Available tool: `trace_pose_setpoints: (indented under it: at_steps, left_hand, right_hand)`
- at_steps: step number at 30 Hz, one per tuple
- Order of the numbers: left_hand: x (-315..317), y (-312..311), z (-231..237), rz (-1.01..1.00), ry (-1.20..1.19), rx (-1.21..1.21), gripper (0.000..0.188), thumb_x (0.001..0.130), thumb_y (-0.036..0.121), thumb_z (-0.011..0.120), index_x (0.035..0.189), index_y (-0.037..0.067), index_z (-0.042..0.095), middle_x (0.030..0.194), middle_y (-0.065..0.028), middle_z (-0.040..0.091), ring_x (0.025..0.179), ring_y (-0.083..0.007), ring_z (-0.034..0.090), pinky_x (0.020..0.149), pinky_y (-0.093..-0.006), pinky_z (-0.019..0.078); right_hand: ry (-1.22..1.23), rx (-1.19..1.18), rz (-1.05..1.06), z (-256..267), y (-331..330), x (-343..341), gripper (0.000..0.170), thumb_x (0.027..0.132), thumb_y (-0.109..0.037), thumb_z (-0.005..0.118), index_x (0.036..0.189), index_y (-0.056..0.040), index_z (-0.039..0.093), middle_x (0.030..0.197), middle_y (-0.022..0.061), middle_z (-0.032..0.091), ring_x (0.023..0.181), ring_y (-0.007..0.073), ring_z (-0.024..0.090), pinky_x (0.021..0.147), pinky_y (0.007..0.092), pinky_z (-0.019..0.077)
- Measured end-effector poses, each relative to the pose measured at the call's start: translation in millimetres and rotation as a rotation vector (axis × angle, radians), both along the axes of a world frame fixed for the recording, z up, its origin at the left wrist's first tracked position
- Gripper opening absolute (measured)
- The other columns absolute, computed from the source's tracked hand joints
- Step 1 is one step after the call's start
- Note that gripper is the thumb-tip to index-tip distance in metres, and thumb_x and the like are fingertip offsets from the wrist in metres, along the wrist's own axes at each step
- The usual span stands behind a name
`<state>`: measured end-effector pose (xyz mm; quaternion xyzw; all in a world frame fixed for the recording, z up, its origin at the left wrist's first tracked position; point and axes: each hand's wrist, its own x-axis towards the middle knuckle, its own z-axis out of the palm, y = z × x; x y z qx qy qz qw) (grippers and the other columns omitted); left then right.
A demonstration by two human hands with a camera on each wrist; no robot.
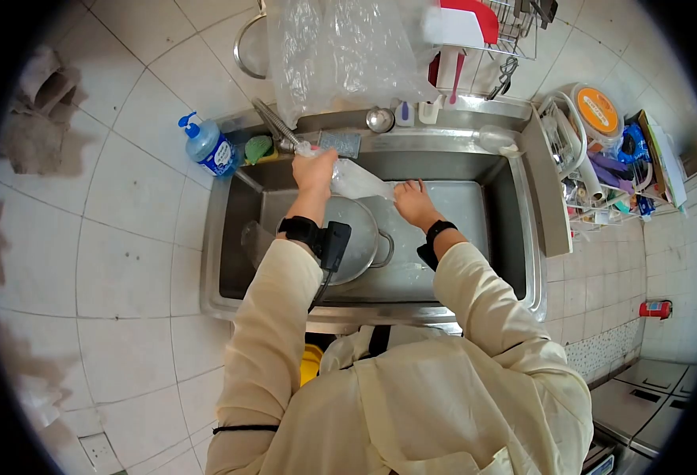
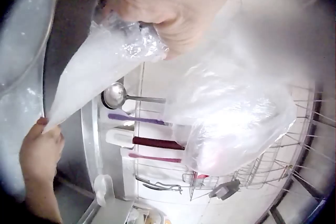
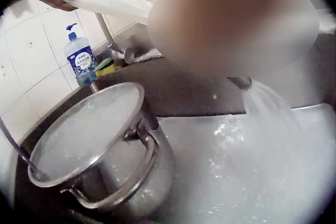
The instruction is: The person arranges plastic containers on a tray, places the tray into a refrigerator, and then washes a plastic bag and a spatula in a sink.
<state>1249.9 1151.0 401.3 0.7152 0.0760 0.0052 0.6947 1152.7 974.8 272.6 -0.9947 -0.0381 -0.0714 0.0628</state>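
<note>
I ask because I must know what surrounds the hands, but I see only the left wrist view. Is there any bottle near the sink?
Observer: Yes, a light blue pump bottle stands by the far left corner of the sink.
Operator: Thank you. Does the metal pot have a handle?
Observer: Yes, the right wrist view shows a looped handle on its side.
Operator: I see the left hand grip the clear plastic bag. Is something worn behind this hand?
Observer: Yes, the head view shows a black strap between the hand and the pale sleeve.
</note>
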Motion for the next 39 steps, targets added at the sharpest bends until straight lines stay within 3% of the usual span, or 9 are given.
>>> trace_pose_setpoints:
  at_steps: [6,11,14,16,23,28,29,37,39]
  left_hand:
    - [6,7,-7,-0.011,-0.029,-0.005,0.025,0.055,-0.001,0.062,0.075,0.003,0.048,0.07,-0.0043,0.05,0.061,-0.0147,0.049,0.053,-0.0294,0.0399]
    - [5,7,-9,-0.027,-0.042,-0.086,0.023,0.056,0.0,0.062,0.075,0.003,0.049,0.071,-0.005,0.052,0.061,-0.0145,0.05,0.053,-0.0287,0.0401]
    - [3,5,-9,0.043,-0.089,-0.066,0.023,0.057,0.001,0.062,0.076,0.003,0.05,0.072,-0.0056,0.053,0.062,-0.0145,0.051,0.053,-0.0294,0.0405]
    - [3,7,-1,0.024,0.005,-0.053,0.021,0.057,0.001,0.063,0.074,0.003,0.05,0.07,-0.0053,0.053,0.062,-0.0144,0.052,0.053,-0.0299,0.0408]
    - [-18,4,13,0.058,0.032,0.078,0.022,0.054,0.005,0.063,0.073,0.002,0.052,0.071,-0.0052,0.054,0.061,-0.0145,0.052,0.054,-0.0292,0.0413]
    - [-14,7,1,0.048,0.074,0.196,0.027,0.053,0.012,0.065,0.076,0.001,0.055,0.075,-0.0103,0.059,0.07,-0.0208,0.058,0.065,-0.0311,0.0452]
    - [-16,6,0,0.066,0.054,0.15,0.022,0.054,0.005,0.064,0.072,0.004,0.051,0.07,-0.0041,0.053,0.061,-0.0133,0.05,0.053,-0.0284,0.0405]
    - [-10,9,-11,0.029,0.044,0.109,0.021,0.057,0.003,0.065,0.071,0.005,0.049,0.068,-0.0034,0.052,0.059,-0.0129,0.05,0.052,-0.0283,0.0397]
    - [-8,14,-16,0.0,0.031,0.063,0.021,0.058,0.004,0.065,0.071,0.005,0.049,0.068,-0.0034,0.052,0.059,-0.0127,0.049,0.052,-0.0283,0.0397]
  right_hand:
    - [0.263,0.033,-0.177,6,1,-4,0.043,0.076,-0.026,0.052,0.111,-0.0032,0.042,0.108,0.0144,0.05,0.112,0.0301,0.037,0.095,0.0566,0.0151]
    - [-0.057,0.667,0.062,73,69,38,0.069,0.064,-0.031,0.064,0.117,-0.003,0.03,0.106,0.0158,0.051,0.107,0.0302,0.043,0.095,0.0538,0.017]
    - [-0.261,0.639,0.2,81,95,62,0.064,0.062,-0.025,0.065,0.113,-0.0019,0.035,0.1,0.0163,0.053,0.101,0.0297,0.046,0.096,0.0456,0.0206]
    - [-0.244,0.304,0.194,73,91,68,0.052,0.059,-0.018,0.065,0.103,-0.0011,0.043,0.092,0.015,0.055,0.096,0.0291,0.048,0.097,0.0396,0.0218]
    - [-0.266,-0.018,0.102,59,62,53,0.019,0.07,-0.009,0.048,0.088,-0.0032,0.049,0.088,0.0094,0.057,0.094,0.0242,0.05,0.099,0.0494,0.0145]
    - [-0.142,0.029,0.011,35,55,45,0.016,0.074,-0.009,0.042,0.087,-0.0024,0.049,0.089,0.0107,0.057,0.1,0.0238,0.049,0.099,0.0517,0.0098]
    - [-0.175,0.021,0.0,30,53,42,0.017,0.074,-0.009,0.041,0.087,-0.0021,0.049,0.09,0.0117,0.058,0.102,0.024,0.048,0.099,0.0523,0.0091]
    - [-0.082,-0.095,-0.063,0,25,23,0.024,0.07,-0.012,0.052,0.091,-0.0017,0.047,0.094,0.0147,0.058,0.106,0.025,0.046,0.098,0.0545,0.0051]
    - [-0.07,-0.041,-0.099,-6,18,12,0.023,0.073,-0.011,0.048,0.092,0.0017,0.045,0.094,0.0176,0.057,0.101,0.0295,0.049,0.096,0.0511,0.0201]
